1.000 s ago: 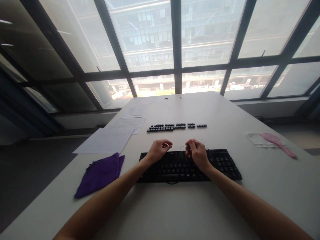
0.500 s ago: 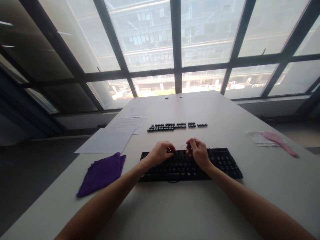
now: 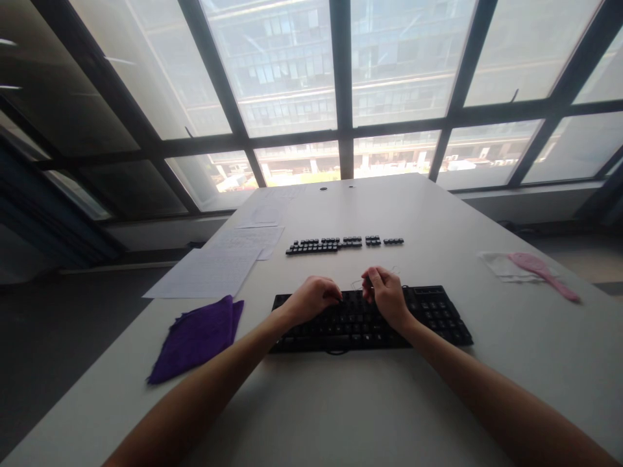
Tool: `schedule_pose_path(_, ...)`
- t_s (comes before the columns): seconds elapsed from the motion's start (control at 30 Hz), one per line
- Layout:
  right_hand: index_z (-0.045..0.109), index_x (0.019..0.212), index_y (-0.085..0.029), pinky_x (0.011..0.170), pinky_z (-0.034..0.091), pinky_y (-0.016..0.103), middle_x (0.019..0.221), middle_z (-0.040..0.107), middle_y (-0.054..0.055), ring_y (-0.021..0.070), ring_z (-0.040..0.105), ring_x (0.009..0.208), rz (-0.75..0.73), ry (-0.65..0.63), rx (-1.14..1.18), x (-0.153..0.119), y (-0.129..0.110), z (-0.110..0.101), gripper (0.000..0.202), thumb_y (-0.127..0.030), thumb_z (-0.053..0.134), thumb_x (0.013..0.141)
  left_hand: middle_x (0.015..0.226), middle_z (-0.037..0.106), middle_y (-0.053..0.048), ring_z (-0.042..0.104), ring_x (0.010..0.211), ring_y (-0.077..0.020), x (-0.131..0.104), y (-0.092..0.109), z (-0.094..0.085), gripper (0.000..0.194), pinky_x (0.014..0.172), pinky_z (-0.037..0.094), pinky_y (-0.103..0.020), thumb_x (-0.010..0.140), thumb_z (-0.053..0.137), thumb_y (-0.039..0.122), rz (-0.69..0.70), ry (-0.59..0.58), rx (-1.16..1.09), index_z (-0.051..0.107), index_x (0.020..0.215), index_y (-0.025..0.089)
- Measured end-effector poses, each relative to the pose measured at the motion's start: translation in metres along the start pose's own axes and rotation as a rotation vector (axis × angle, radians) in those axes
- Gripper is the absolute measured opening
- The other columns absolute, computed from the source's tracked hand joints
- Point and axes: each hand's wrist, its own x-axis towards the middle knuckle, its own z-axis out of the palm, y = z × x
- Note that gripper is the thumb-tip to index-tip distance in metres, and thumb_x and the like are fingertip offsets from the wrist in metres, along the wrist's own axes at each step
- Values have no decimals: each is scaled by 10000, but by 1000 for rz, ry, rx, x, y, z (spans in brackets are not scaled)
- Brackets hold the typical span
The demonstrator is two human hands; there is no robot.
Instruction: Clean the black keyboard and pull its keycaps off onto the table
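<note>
A black keyboard (image 3: 341, 340) lies on the white table below both hands. My left hand (image 3: 314, 299) is over its upper middle part, with thumb and fingers pinched on a small dark keycap (image 3: 340, 300) at the upper rows. To the right, my right hand (image 3: 385, 295) is closed above the keyboard around a thin wire keycap puller (image 3: 356, 285). Fine wire shows on both sides of the fingers; the rest is hidden in the hand. Beyond the keyboard, loose black keycaps (image 3: 316, 247) stand in neat rows.
A folded purple cloth (image 3: 197, 340) lies left of the keyboard, with sheets of paper (image 3: 209, 272) behind it. On the right, a pink hairbrush-shaped object (image 3: 540, 269) rests on a white cloth (image 3: 496, 267). The white table (image 3: 379, 207) reaches toward tall windows.
My left thumb and fingers have come together and dipped slightly at the keys. My right hand keeps nearly the same place. The view has shifted a little.
</note>
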Motion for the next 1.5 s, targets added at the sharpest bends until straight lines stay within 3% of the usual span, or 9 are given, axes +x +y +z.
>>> schedule_pose_path(0.3,604,767,-180,369,378,210,562,553,-28,107,517,429,0,0,-9,-1,-2,0,428,-593,582,881,893,729,-23,665,776,-140,1,0,-2,406,756,544,-258,755,712,71,-38,34,-39,711,1138,205)
schedule_pose_path(0.57,605,766,-176,363,369,206,564,554,-25,108,524,430,2,4,-4,-1,-2,0,439,-601,584,875,861,677,-41,618,721,-142,4,-6,0,158,713,509,-256,716,792,150,-71,77,83,800,866,198)
schedule_pose_path(0.77,606,758,-176,362,364,204,560,550,-24,105,520,429,6,5,-9,-1,-3,1,441,-602,587,870,907,748,-47,670,752,-147,2,-5,-6,209,730,515,-247,804,675,125,-33,-12,58,806,940,216)
schedule_pose_path(0.9,604,761,-179,366,365,205,562,553,-25,102,509,424,5,3,-7,-1,-3,0,431,-593,577,880,897,772,-50,695,772,-162,3,-3,-11,190,752,523,-262,826,651,154,-14,19,62,808,914,215)
schedule_pose_path(1.1,603,766,-181,364,355,203,558,560,-26,102,503,421,0,-3,-7,0,-2,0,424,-587,571,884,824,779,-43,689,715,-166,47,-29,-14,141,698,520,-258,822,699,270,-108,224,102,804,883,199)
schedule_pose_path(1.27,611,771,-176,363,360,197,564,558,-27,98,505,426,-3,0,2,1,1,0,413,-567,565,896,842,768,-48,681,781,-183,87,-62,-6,116,791,515,-293,824,702,231,-65,185,317,799,885,211)
schedule_pose_path(1.5,619,776,-177,359,360,196,558,563,-22,103,512,428,9,-13,10,1,3,-1,428,-583,558,893,1095,683,-79,533,1094,-256,104,-81,-5,100,989,453,-396,836,697,220,84,240,511,796,844,226)
